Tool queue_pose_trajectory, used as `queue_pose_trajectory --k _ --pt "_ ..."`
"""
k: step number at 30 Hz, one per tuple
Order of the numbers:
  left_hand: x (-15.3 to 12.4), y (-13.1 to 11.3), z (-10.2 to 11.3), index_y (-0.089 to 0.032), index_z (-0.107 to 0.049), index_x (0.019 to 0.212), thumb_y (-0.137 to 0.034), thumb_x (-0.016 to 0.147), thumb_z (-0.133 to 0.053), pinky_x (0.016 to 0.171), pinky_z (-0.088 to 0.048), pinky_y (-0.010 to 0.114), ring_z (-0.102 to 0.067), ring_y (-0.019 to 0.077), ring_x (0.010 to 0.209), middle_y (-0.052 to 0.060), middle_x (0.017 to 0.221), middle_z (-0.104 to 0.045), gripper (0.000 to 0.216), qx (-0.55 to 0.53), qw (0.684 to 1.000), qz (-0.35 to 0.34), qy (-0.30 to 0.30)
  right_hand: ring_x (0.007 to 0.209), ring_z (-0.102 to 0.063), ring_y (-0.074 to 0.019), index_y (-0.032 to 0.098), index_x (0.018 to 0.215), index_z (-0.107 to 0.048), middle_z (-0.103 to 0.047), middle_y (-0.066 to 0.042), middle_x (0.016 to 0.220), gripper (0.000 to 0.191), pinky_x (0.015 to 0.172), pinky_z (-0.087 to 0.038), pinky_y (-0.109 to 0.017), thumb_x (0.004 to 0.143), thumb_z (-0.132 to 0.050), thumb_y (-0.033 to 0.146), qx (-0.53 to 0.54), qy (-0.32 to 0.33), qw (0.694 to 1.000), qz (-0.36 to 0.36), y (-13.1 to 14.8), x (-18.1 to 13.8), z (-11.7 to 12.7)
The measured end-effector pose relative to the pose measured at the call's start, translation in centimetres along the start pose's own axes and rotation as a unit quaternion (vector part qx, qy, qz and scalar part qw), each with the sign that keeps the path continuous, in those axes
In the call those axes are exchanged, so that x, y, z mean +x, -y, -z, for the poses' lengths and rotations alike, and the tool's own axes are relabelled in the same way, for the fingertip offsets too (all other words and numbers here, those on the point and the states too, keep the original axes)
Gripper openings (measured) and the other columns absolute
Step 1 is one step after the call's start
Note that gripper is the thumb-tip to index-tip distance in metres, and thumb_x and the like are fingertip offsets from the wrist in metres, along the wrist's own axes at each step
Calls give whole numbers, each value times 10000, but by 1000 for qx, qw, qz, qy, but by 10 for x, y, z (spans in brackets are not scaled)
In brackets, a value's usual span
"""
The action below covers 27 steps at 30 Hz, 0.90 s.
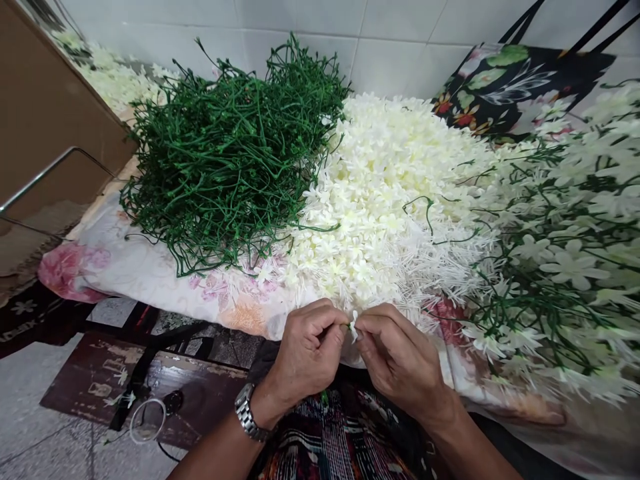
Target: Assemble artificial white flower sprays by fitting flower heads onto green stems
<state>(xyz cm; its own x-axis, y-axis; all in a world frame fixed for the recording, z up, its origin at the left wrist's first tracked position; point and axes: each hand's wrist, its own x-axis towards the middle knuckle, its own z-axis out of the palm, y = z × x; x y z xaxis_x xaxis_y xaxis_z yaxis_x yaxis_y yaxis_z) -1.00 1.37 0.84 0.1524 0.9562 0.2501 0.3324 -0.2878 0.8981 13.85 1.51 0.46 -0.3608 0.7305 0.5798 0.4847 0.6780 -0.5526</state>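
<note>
Close to my body, at the table's front edge, both hands meet fingertip to fingertip. My left hand (309, 350) is closed in a pinch on a green plastic stem, mostly hidden by the fingers, with a bit of green showing at the fingertips. A small white artificial flower (354, 325) sits between the two hands, pinched by my right hand (400, 357). The flower touches the stem's end; how far it is pushed on I cannot tell. Just beyond my hands lies a heap of loose white flower heads (380, 180). A pile of green stems (230, 153) is at the back left.
Flowers on green stems (570, 267) are heaped at the right. A black floral bag (520, 87) leans on the tiled wall (390, 40). A brown cardboard box (55, 100) stands at the left. Below are a dark wooden board (200, 380) and a white ring (148, 421).
</note>
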Motion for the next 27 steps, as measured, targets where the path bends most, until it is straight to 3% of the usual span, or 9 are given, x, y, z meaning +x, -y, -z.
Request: queue_pose_trajectory --k 13,21,27 --pt "0 -1 -1 -163 -558 579 -94 757 -458 483 -327 204 -427 97 494 -34 515 -445 215 4 1000 1 -6 640 -554 -128 178 834 -535 -547 -24 696 161 561 -497 -236 843 -452 40 -25 -25 999 11 1 0 -2" --pt "-2 0 8 -146 -596 606 -214 767 -555 452 -297 203 -385 86 492 -31 547 -434 179 -187 978 92 -15 766 -591 -149 163 978 -572 -595 -63 841 171 658 -531 -273 835 -532 79 -17 -12 1000 -7 14 5 14" --pt "-9 2 8 -147 -592 591 -297 733 -624 471 -317 220 -393 96 509 -23 558 -440 209 -251 957 143 0 788 -593 -169 170 1017 -588 -608 -72 862 234 669 -532 -307 817 -529 64 -68 -5 996 51 20 5 22"
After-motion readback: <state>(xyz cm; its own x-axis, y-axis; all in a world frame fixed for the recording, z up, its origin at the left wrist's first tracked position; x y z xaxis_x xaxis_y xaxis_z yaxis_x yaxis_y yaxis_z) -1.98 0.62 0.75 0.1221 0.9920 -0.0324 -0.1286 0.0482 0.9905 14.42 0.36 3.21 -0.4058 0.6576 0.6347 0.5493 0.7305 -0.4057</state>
